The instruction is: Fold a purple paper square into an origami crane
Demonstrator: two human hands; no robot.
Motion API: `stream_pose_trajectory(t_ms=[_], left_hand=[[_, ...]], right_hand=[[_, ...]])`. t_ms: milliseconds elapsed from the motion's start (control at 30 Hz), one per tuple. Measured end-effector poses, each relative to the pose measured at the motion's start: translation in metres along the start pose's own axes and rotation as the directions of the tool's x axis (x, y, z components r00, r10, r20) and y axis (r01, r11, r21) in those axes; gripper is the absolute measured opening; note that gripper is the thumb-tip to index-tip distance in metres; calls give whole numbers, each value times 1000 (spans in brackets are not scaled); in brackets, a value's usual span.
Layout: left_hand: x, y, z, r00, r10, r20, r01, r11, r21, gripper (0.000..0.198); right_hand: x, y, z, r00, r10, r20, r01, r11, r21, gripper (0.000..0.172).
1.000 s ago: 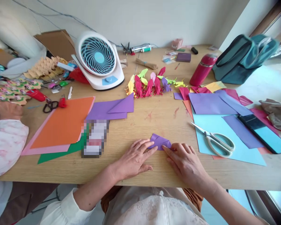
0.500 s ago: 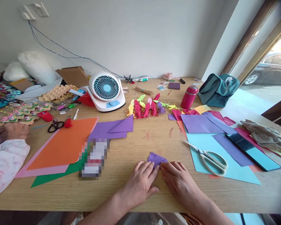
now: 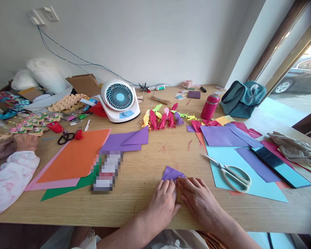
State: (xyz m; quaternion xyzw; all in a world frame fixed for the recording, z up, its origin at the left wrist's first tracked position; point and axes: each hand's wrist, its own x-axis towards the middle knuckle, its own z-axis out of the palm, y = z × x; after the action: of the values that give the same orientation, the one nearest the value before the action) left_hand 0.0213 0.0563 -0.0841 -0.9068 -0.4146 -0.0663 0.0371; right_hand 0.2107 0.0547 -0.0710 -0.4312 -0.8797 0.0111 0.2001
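A small folded piece of purple paper [image 3: 171, 173] lies on the table in front of me, its far part coming to a point and a crease showing across it. My left hand [image 3: 164, 197] presses its fingertips on the paper's near edge, thumb off to the right side. From the right, my right hand [image 3: 197, 193] holds the paper's right corner under its closed fingers. Both hands meet at the near side, and they hide that part of the paper.
Scissors [image 3: 234, 174] lie on light blue paper [image 3: 264, 193] to the right, beside a phone [image 3: 280, 167]. Orange paper [image 3: 75, 155] and purple sheets [image 3: 124, 141] are at left. Folded paper flowers [image 3: 163, 118], a fan [image 3: 120, 100] and a pink bottle [image 3: 210, 106] stand behind. Another person's hand [image 3: 26, 141] rests far left.
My left hand has shifted slightly down, its fingers now drawn together at the paper's near edge, uncovering more of the paper's left side. My right hand stays nearly in place.
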Motion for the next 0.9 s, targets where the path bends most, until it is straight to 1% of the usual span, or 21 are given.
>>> stream_pose_trajectory(t_ms=[100, 267, 367, 467, 667, 800, 900], left_hand=[[-1, 7, 4, 999, 2, -52, 2, 996, 85, 63], [0, 18, 2, 993, -6, -118, 33, 974, 225, 64], [2, 22, 1, 991, 2, -132, 36, 957, 288, 62], [2, 23, 4, 993, 13, -117, 28, 941, 339, 61], [1, 25, 8, 998, 29, -50, -8, 928, 372, 48], [1, 24, 4, 998, 25, -55, -2, 924, 383, 46], [0, 17, 3, 997, 52, -57, -30, 944, 329, 45]], right_hand=[[-1, 0, 2, 1000, 4, 10, -4, 1000, -11, 34], [-4, 2, 0, 1000, 3, 4, -3, 999, 36, 37], [-6, 2, -1, 1000, -9, 6, 9, 1000, 15, 38], [-8, 1, 2, 1000, -21, -14, 21, 999, -51, 38], [-9, -4, 9, 998, -28, -59, 17, 985, -169, 36], [-9, -4, 12, 994, -51, -97, 29, 977, -213, 33], [-9, -4, 14, 992, -47, -113, 21, 974, -227, 33]])
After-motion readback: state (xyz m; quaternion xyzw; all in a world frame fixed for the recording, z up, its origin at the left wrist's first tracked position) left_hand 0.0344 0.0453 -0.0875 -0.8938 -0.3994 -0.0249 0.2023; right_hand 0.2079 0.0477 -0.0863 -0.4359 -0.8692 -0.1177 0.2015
